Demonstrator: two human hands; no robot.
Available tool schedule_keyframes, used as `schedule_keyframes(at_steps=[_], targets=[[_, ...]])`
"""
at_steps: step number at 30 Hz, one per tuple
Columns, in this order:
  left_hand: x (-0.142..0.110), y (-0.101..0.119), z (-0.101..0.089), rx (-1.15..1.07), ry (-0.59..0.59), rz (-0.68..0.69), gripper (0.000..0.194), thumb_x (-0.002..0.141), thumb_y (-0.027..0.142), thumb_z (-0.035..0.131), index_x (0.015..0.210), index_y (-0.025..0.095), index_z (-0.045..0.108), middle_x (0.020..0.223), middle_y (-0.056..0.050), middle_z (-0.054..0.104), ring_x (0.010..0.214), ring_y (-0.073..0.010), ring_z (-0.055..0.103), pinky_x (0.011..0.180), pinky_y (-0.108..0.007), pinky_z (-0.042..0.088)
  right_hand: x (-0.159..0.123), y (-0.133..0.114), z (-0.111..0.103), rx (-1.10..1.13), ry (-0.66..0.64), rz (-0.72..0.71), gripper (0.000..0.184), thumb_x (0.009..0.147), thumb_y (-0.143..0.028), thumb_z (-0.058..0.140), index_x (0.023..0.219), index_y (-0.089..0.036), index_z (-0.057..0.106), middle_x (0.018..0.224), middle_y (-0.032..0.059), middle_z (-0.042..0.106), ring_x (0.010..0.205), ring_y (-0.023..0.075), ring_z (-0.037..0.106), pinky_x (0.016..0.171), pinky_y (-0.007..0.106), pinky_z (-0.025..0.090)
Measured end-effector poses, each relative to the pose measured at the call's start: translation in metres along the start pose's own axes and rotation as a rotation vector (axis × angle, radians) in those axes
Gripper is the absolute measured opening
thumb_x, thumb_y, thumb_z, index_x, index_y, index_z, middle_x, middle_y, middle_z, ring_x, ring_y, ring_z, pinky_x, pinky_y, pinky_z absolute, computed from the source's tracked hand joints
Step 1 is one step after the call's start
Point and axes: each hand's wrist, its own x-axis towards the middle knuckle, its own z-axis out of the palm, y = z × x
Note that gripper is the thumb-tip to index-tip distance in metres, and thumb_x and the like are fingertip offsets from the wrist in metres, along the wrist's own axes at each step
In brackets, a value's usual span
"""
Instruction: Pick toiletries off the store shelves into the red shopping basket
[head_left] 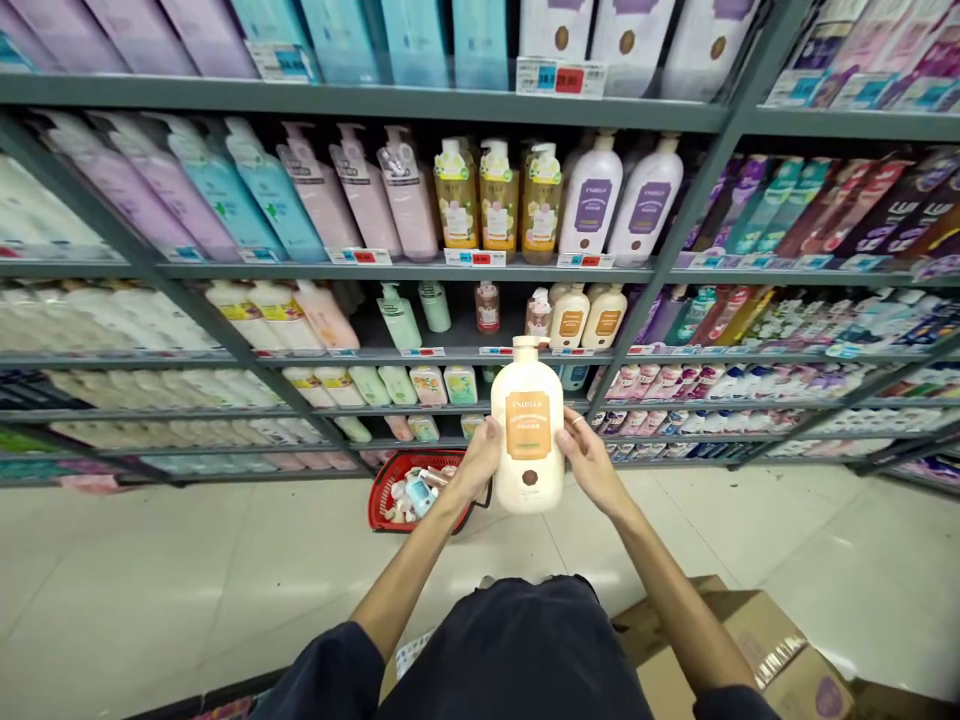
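A large cream pump-style bottle (pixel 529 480) with an orange label is held upright in front of me, its label facing me. My left hand (pixel 480 455) grips its left side, and my right hand (pixel 586 458) grips its right side. A ring shows on a right-hand finger. The fingers behind the bottle are hidden. Beyond it, two similar cream bottles with orange labels (pixel 570 318) stand on the shelf, beside small pinkish bottles (pixel 538 312). Pale green bottles (pixel 400 316) stand further left on that shelf.
A red shopping basket (pixel 381 500) holding several items sits on the floor by the shelf foot. Open cardboard boxes (pixel 750 630) lie at my lower right. Grey shelving (pixel 480 100) full of bottles spans the view, with price tags along its edges. Pale floor tiles (pixel 172 570) lie before it.
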Motion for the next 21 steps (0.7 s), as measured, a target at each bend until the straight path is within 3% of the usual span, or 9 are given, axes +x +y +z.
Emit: schedule_keyframes(at_steps=[5,12,16,21], targets=[[-0.002,-0.011,-0.010,0.001,0.021,-0.056,0.100,0.079,0.094,0.065,0.134,0.010,0.074,0.125,-0.022,0.082,0.131,-0.0390,0.074,0.116,-0.048,0.059,-0.013,0.016,0.018,0.097,0.120,0.070,0.083,0.094,-0.069,0.075,0.162,-0.027,0.054,0.156,0.0094,0.065,0.142,0.0290,0.064,0.127,0.048,0.049],[0.000,-0.015,-0.009,0.031,0.002,-0.100,0.097,0.081,0.094,0.064,0.130,0.010,0.076,0.123,-0.021,0.083,0.134,-0.0384,0.072,0.117,-0.047,0.059,-0.017,0.029,0.015,0.122,0.177,0.080,0.085,0.092,-0.071,0.077,0.161,-0.027,0.056,0.161,0.0093,0.062,0.150,0.0301,0.057,0.131,0.048,0.044],[0.002,-0.019,-0.005,0.011,0.046,-0.111,0.099,0.077,0.094,0.067,0.130,0.011,0.075,0.127,-0.022,0.082,0.135,-0.0388,0.072,0.119,-0.049,0.057,-0.017,0.031,0.014,0.149,0.198,0.094,0.085,0.091,-0.071,0.078,0.161,-0.026,0.058,0.161,0.0093,0.062,0.147,0.0304,0.061,0.131,0.048,0.045],[0.002,-0.024,-0.007,-0.022,0.061,-0.127,0.090,0.083,0.089,0.067,0.128,0.011,0.076,0.130,-0.022,0.080,0.136,-0.0378,0.071,0.122,-0.050,0.054,-0.018,0.031,0.015,0.170,0.224,0.107,0.081,0.091,-0.069,0.079,0.158,-0.026,0.061,0.160,0.0081,0.063,0.149,0.0306,0.059,0.130,0.046,0.045]])
